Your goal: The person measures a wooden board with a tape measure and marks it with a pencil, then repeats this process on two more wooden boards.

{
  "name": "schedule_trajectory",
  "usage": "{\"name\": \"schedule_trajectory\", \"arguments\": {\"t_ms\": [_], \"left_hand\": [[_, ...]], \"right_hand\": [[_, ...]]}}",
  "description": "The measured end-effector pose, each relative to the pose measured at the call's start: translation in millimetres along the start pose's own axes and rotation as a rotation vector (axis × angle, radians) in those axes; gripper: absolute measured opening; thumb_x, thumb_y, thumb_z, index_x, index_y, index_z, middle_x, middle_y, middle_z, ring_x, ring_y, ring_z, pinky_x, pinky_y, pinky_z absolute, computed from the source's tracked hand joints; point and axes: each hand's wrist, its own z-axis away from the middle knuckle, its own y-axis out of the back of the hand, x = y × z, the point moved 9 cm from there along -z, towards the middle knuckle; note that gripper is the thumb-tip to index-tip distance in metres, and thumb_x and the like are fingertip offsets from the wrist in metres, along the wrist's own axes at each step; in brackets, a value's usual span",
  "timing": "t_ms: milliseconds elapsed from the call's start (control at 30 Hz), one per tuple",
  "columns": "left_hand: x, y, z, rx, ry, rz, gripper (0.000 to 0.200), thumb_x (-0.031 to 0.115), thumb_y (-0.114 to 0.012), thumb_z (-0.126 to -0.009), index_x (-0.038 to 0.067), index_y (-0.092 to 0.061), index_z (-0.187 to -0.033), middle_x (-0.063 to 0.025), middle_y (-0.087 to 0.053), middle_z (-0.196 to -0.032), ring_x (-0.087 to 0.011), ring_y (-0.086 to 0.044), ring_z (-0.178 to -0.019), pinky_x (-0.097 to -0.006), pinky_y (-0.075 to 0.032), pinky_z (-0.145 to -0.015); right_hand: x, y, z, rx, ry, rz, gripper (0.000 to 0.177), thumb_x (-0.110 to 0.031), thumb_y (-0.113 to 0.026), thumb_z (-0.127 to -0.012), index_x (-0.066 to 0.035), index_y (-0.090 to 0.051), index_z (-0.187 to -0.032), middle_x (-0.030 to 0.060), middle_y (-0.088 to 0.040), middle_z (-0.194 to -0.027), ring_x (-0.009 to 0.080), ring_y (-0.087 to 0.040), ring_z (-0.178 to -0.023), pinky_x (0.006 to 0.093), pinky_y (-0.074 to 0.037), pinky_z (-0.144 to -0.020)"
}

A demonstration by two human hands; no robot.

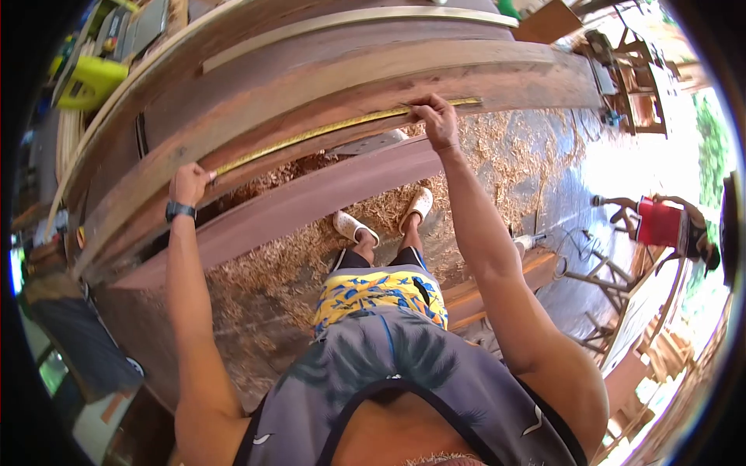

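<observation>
- Head view: a long, narrow yellow tape measure (311, 133) is stretched lengthwise along a long, thick brown wooden beam (536, 87), which is taken as the landmark.
- The tape's near-left end is pinched between the bent fingers of the left hand (189, 185), by which the beam is reached toward one end; a dark wristwatch (180, 210) is worn on that wrist.
- The right hand (437, 120) is held over the beam farther along, its fingers bent together at the tape; whether the tape is gripped by them cannot be told. A short length of tape is seen past this hand, laid on the beam.
- On the wearer's side of the beam, a broad, smooth reddish wooden board (326, 198) is set roughly alongside it.
- Between that board and the wearer's body, white clogs (356, 227) are worn on the feet, and the floor is strewn with curly tan wood shavings (513, 147).
- On the beam's far side, a slim, pale wooden strip (350, 25) is placed; beyond the beam's left-hand end, a lime-green boxy object (92, 81) is seen.
- Well apart from the beam's other end, a person in red shorts (659, 223) is seen.
</observation>
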Motion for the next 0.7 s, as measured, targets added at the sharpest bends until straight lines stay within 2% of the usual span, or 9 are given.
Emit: {"name": "schedule_trajectory", "arguments": {"t_ms": [33,133,267,367,433,567,633,700], "left_hand": [[-2.2,-1.3,-0.1,-0.020,0.014,0.008,0.031,0.034,-0.082,-0.073,0.006,-0.068,-0.074,-0.0175,-0.070,-0.079,-0.0352,-0.067,-0.076,-0.0428,-0.051,-0.070],[-0.6,-0.2,-0.4,-0.019,0.014,0.002,0.032,0.034,-0.082,-0.073,0.006,-0.068,-0.073,-0.0167,-0.070,-0.078,-0.0346,-0.067,-0.076,-0.0427,-0.051,-0.070],[-2.0,-1.3,-0.5,-0.035,0.034,-0.012,0.031,0.034,-0.083,-0.074,0.007,-0.068,-0.073,-0.0160,-0.071,-0.078,-0.0335,-0.068,-0.077,-0.0424,-0.051,-0.070],[0.0,-0.5,0.6,-0.033,0.029,-0.002,0.030,0.034,-0.082,-0.075,0.007,-0.068,-0.073,-0.0160,-0.071,-0.079,-0.0327,-0.068,-0.078,-0.0423,-0.051,-0.070],[0.2,-0.6,0.5,-0.022,0.029,0.002,0.032,0.032,-0.082,-0.075,0.004,-0.066,-0.071,-0.0138,-0.069,-0.074,-0.0289,-0.066,-0.071,-0.0397,-0.049,-0.067],[-2.7,-0.8,-1.1,-0.019,0.041,0.004,0.033,0.032,-0.082,-0.075,0.004,-0.066,-0.070,-0.0138,-0.069,-0.074,-0.0282,-0.066,-0.071,-0.0391,-0.049,-0.066],[-4.7,-4.1,-2.2,-0.069,0.062,0.002,0.032,0.034,-0.083,-0.075,0.006,-0.068,-0.077,-0.0166,-0.071,-0.079,-0.0335,-0.068,-0.078,-0.0430,-0.051,-0.072],[-2.7,-2.1,-1.8,-0.064,0.060,-0.001,0.032,0.034,-0.083,-0.075,0.006,-0.068,-0.076,-0.0166,-0.071,-0.080,-0.0335,-0.067,-0.078,-0.0430,-0.051,-0.072]], "right_hand": [[-0.5,1.4,-0.7,-0.027,-0.005,0.054,0.017,-0.008,-0.058,-0.084,0.004,-0.070,-0.088,0.0085,-0.070,-0.073,0.0124,-0.065,-0.069,0.0265,-0.053,-0.067],[-7.5,1.7,-4.0,-0.103,-0.016,0.157,0.017,-0.010,-0.059,-0.084,0.003,-0.071,-0.084,0.0088,-0.071,-0.072,0.0125,-0.066,-0.070,0.0267,-0.054,-0.069],[-8.6,-4.4,-3.9,-0.197,-0.067,0.158,0.021,-0.011,-0.059,-0.085,0.004,-0.072,-0.091,0.0087,-0.071,-0.074,0.0137,-0.067,-0.071,0.0274,-0.054,-0.071],[-13.7,-8.9,-3.4,-0.254,-0.006,0.253,0.021,-0.010,-0.059,-0.085,0.004,-0.072,-0.092,0.0092,-0.071,-0.075,0.0143,-0.067,-0.072,0.0280,-0.055,-0.072],[-6.0,-8.7,-5.4,-0.292,-0.030,0.268,0.022,-0.010,-0.058,-0.084,0.003,-0.073,-0.092,0.0098,-0.072,-0.076,0.0141,-0.067,-0.073,0.0283,-0.055,-0.072],[-8.7,-10.0,-5.9,-0.300,-0.034,0.319,0.023,-0.011,-0.057,-0.083,0.002,-0.073,-0.093,0.0096,-0.072,-0.076,0.0140,-0.067,-0.074,0.0281,-0.055,-0.072],[-9.6,-8.5,-7.2,-0.283,-0.021,0.302,0.023,-0.012,-0.057,-0.081,0.001,-0.074,-0.089,0.0089,-0.071,-0.073,0.0134,-0.066,-0.069,0.0283,-0.054,-0.068],[-10.7,-4.0,-8.4,-0.240,-0.023,0.315,0.022,-0.012,-0.057,-0.081,0.002,-0.073,-0.087,0.0077,-0.068,-0.070,0.0128,-0.064,-0.066,0.0276,-0.052,-0.065]]}}
